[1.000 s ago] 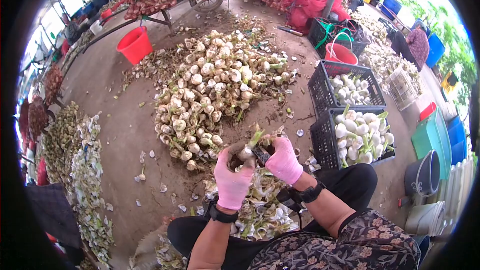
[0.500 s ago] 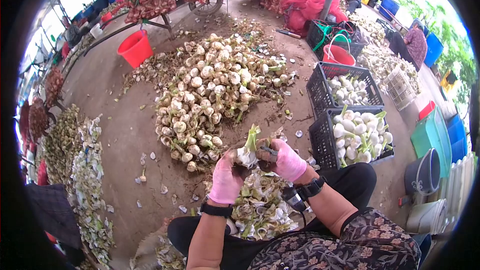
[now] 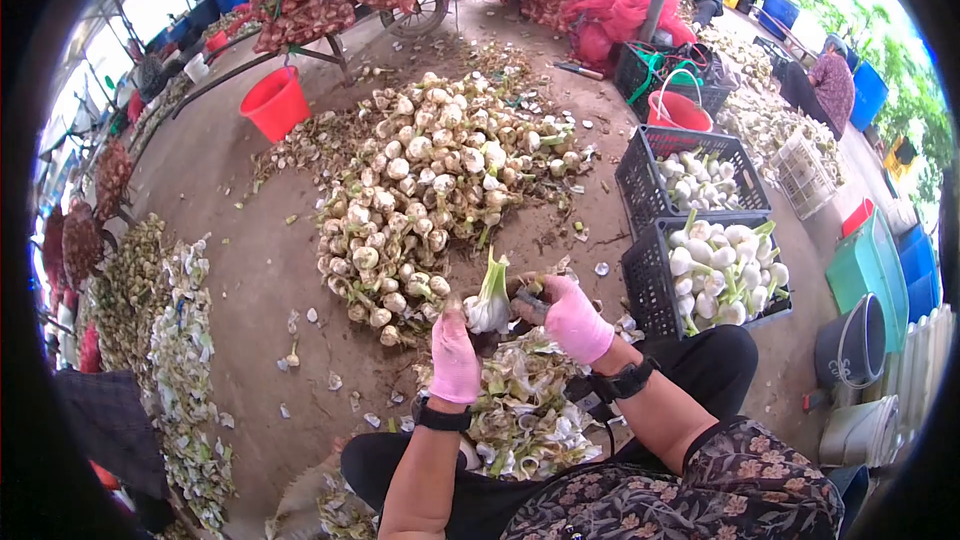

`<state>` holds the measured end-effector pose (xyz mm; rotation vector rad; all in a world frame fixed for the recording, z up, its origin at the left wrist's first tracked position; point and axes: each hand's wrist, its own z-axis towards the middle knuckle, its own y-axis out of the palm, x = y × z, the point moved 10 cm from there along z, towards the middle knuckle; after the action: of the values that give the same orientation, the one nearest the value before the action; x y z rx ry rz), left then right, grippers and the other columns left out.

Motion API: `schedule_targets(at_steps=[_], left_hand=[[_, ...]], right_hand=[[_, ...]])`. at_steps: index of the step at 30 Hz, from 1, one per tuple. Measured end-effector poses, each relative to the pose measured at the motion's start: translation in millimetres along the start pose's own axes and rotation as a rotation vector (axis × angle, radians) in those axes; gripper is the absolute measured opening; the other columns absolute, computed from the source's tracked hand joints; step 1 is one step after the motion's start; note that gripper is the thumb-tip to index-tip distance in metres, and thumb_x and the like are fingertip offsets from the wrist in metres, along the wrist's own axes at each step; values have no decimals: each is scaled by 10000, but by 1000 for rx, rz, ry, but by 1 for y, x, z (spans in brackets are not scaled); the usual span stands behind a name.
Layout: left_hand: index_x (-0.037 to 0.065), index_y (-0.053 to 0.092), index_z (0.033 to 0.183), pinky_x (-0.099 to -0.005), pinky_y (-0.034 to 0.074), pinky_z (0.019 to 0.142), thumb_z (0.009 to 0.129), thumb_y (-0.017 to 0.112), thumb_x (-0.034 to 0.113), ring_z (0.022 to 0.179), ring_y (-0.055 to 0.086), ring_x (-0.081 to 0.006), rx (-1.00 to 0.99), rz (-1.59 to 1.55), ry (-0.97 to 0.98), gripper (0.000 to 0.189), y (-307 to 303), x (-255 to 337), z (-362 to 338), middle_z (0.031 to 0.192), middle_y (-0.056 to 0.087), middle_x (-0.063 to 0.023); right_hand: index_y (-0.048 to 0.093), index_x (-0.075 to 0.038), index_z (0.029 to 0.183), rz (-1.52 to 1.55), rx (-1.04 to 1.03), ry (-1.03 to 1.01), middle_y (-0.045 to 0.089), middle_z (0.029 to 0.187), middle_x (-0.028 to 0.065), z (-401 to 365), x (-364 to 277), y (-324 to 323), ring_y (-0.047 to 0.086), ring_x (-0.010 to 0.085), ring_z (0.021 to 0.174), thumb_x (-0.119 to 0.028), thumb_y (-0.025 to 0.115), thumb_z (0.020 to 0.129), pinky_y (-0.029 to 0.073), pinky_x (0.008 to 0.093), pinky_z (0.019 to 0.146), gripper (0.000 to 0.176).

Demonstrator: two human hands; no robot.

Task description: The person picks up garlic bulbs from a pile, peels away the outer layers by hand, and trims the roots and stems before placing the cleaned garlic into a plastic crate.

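Observation:
My left hand, in a pink glove with darkened fingertips, grips a white garlic bulb whose short green stem points up. Close on its right, my right hand, gloved the same way, has its fingers wrapped round a dark object, too unclear to name. Beyond both hands lies a large heap of unpeeled garlic. Below them, between my legs, is a pile of peeled skins and leaves.
Two black crates of white garlic stand at the right, with a red bucket behind. Another red bucket is at the upper left. A knife lies beyond the heap. Other people sit farther back at the right.
The bulb now shows a cleaner white surface and a more upright stem. My left hand is slightly lower and more upright; the whole view has shifted a little.

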<state>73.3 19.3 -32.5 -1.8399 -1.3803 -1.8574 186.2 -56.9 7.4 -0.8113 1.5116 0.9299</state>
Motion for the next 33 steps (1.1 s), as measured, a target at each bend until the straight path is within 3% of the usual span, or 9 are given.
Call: schedule_targets(at_steps=[5, 8, 12, 15, 18, 27, 29, 31, 33], left_hand=[[29, 511, 1221, -252, 501, 699, 988, 403, 425, 823, 611, -127, -127, 56, -7, 471, 18, 13, -3, 1021, 625, -45], [-8, 429, 1307, -229, 460, 840, 904, 627, 111, 975, 524, -85, -238, 253, 171, 464, 34, 22, -8, 1136, 542, -35], [-13, 449, 1273, -264, 468, 905, 852, 660, 5, 1020, 549, -121, -119, 214, 200, 471, 39, 42, -16, 1132, 561, -60], [-16, 471, 1247, -279, 479, 917, 850, 661, 7, 1026, 565, -137, -133, 283, 139, 441, 30, 38, -11, 1131, 583, -79], [-17, 500, 1228, -291, 498, 895, 862, 635, -10, 1018, 581, -146, -199, 235, 95, 391, 36, 41, -9, 1125, 600, -88], [-18, 458, 1271, -363, 526, 898, 891, 581, -1, 1038, 611, -224, -214, -163, -54, 400, 41, 19, -7, 1163, 601, -121], [-19, 472, 1263, -345, 531, 871, 879, 624, 52, 1019, 612, -210, -294, -53, -40, 418, 47, 17, -14, 1151, 603, -105], [-22, 487, 1266, -310, 541, 818, 860, 686, 148, 971, 614, -172, -324, -110, -138, 483, 58, 14, -24, 1137, 600, -85], [-20, 514, 1248, -283, 529, 809, 855, 693, 128, 960, 596, -141, -276, 6, -91, 456, 53, 15, -17, 1106, 607, -68]], right_hand=[[619, 8, 1104, 144, 5, 102, 650, 911, 4, -4, 1, -3, 568, 59, 791, -60, 666, 857, 480, 228, 692, 261], [637, 32, 1069, 178, 110, 98, 665, 879, 23, -2, 6, -14, 596, 68, 733, 16, 631, 848, 491, 234, 647, 222], [633, 38, 1076, 105, 61, 105, 670, 900, 28, -2, 7, -11, 599, 64, 758, 22, 620, 851, 493, 228, 667, 226], [613, 36, 1093, 100, -64, 65, 665, 954, 50, -2, -3, -2, 623, 95, 800, -1, 626, 860, 510, 239, 714, 236], [565, 14, 1118, 483, -160, 175, 641, 1055, 98, -5, 16, 3, 649, 186, 904, -71, 642, 875, 540, 301, 790, 269], [581, -6, 1088, 960, 51, 381, 647, 1014, 100, 6, 65, -8, 632, 216, 953, -137, 613, 898, 510, 374, 882, 233], [611, -24, 1054, 198, 344, 206, 655, 960, 104, 21, 63, -51, 643, 270, 904, -64, 593, 875, 504, 364, 751, 185], [599, -83, 1125, -679, 575, 104, 628, 1026, 137, 22, 74, -98, 622, 251, 966, 1, 579, 804, 502, 354, 829, 332], [514, -139, 1298, -946, 239, 170, 487, 1248, 217, 13, 72, -76, 529, 334, 1132, 57, 552, 733, 462, 425, 933, 600]])
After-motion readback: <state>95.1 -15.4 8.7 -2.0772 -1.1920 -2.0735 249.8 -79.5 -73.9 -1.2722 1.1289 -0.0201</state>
